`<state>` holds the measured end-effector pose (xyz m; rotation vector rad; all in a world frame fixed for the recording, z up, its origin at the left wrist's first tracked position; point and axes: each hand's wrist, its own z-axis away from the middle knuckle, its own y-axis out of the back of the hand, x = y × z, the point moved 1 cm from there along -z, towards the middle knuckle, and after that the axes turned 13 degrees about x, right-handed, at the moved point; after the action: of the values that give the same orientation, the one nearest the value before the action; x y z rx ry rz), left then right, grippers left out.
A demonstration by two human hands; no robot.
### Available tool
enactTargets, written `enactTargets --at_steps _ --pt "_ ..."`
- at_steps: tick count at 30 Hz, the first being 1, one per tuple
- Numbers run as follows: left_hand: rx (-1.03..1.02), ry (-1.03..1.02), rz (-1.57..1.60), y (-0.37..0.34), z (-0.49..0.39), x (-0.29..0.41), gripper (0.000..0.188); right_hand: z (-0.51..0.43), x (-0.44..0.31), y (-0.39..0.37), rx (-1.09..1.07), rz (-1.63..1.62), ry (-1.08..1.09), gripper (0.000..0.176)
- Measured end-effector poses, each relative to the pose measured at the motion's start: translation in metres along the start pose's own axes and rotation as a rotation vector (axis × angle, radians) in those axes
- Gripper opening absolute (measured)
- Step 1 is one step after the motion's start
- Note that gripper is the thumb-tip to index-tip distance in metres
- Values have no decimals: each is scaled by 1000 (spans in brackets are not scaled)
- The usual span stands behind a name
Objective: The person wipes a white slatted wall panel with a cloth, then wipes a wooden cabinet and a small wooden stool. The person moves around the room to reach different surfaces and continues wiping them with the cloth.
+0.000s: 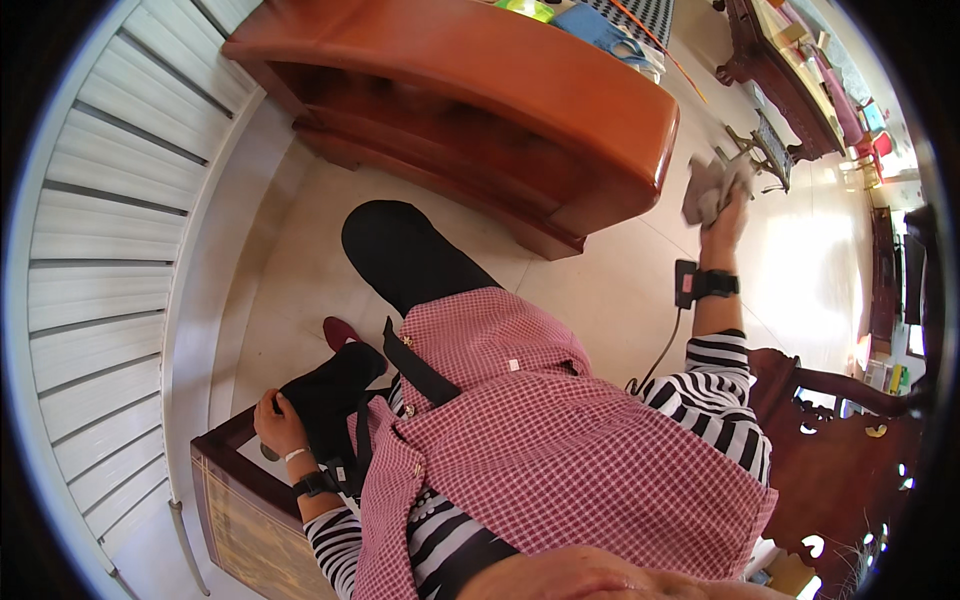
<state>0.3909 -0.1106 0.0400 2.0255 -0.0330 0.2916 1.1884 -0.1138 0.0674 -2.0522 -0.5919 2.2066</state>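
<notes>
Out to the right, my right hand [724,229] grips a crumpled grey-brown cloth [705,191], both slightly blurred. It is in the air beyond the rounded right end of a polished reddish-brown wooden table [465,82]. A black wrist strap [716,284] with a small box and a cable circles that forearm. My left hand [281,425] is low at the left, by my black trouser leg [330,394] and the edge of a dark wooden stand [225,439]. Its fingertips are partly hidden, so its grip is unclear.
White slatted panels [105,247] line the left side. A blue cloth [592,34] lies past the table. A small folding stool [772,146] stands at upper right. Carved dark wooden furniture [840,465] is close on the right. Pale tiles [622,255] cover the floor.
</notes>
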Motion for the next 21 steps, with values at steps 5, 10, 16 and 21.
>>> enactTargets --at_steps 5,10,16,21 --pt "-28 -10 -14 -2 -2 3 16 65 -32 -80 -337 513 317 41" --pt "-8 -7 -10 1 0 2 16 100 -28 -108 -584 630 858 53" --pt "-23 -12 -14 -2 -4 4 16 106 -64 -142 -873 958 1221 58" --pt "-32 -40 -31 -4 -9 9 16 76 -52 -182 -1046 971 1278 54"
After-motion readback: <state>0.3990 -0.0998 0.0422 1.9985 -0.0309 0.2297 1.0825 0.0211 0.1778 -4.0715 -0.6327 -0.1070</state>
